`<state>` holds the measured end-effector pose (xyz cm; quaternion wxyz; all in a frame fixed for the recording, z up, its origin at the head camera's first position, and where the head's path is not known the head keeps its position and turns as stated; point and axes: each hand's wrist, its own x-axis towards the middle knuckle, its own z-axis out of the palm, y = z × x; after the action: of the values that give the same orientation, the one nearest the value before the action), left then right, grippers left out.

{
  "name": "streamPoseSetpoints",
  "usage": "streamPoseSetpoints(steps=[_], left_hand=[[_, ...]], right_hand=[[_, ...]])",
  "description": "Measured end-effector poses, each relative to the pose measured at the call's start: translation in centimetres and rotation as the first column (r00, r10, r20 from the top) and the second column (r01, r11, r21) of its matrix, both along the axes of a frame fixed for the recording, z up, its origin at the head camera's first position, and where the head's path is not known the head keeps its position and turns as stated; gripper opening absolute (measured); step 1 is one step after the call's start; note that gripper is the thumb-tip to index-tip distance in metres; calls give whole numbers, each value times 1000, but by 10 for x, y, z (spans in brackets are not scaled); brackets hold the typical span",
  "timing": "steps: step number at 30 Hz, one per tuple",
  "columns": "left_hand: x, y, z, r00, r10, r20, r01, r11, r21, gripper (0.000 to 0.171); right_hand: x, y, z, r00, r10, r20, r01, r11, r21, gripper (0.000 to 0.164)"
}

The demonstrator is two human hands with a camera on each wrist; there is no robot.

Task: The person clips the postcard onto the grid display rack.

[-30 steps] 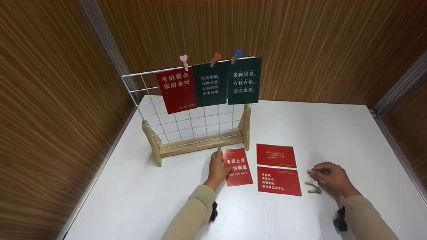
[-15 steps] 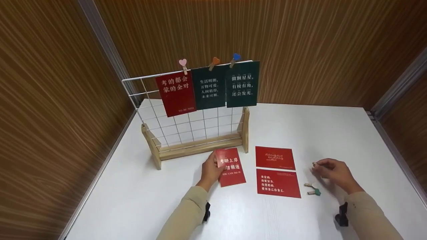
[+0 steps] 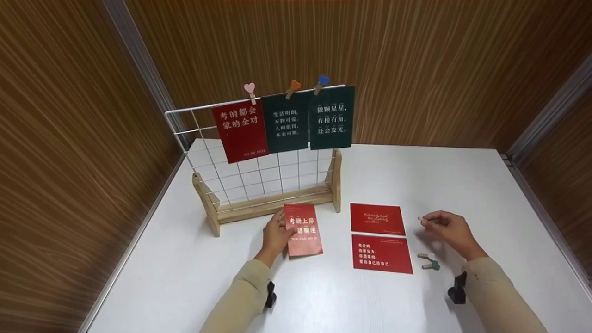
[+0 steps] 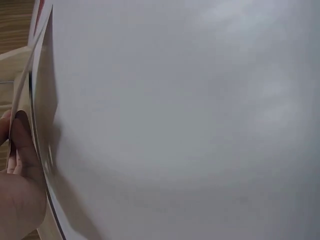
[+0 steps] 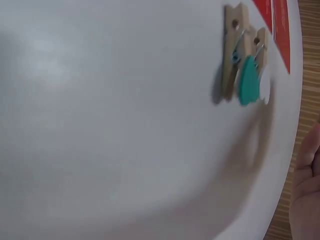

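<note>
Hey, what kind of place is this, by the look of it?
Probably an indoor booth or partitioned workspace: wood-grain panels rise behind and beside a white table, where a wire-grid rack holds clipped-up cards.

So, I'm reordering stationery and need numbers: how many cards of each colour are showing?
Red printed cards: 4 (1 clipped to the wire grid rack, 1 in the left hand, 2 on the table)
Dark green printed cards: 2 (both clipped to the rack)
Total: 6
</note>
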<state>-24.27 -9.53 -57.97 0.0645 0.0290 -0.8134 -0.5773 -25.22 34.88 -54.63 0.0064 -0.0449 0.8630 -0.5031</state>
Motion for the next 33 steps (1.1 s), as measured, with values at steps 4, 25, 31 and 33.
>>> streamPoseSetpoints(steps=[4,25,31,33], left_hand=[[1,-7,3,1000,16,24,-16,1000,3,71],[6,-31,20,1000,5,-3,-5,990,141,75],[8,-39,29,1000,29,-9,-27,986,164,74],[8,-42,32,999,39,-9,-37,985,170,74]], right_hand=[[-5,-10,-2,999,-35,-32,35,999,-15,34],[-19,-71,4,999,9,-34,-12,998,-65,39],[-24,-88,11,997,71,-41,-74,994,-76,34],[-26,-94,13,994,96,-50,-99,992,-84,32]])
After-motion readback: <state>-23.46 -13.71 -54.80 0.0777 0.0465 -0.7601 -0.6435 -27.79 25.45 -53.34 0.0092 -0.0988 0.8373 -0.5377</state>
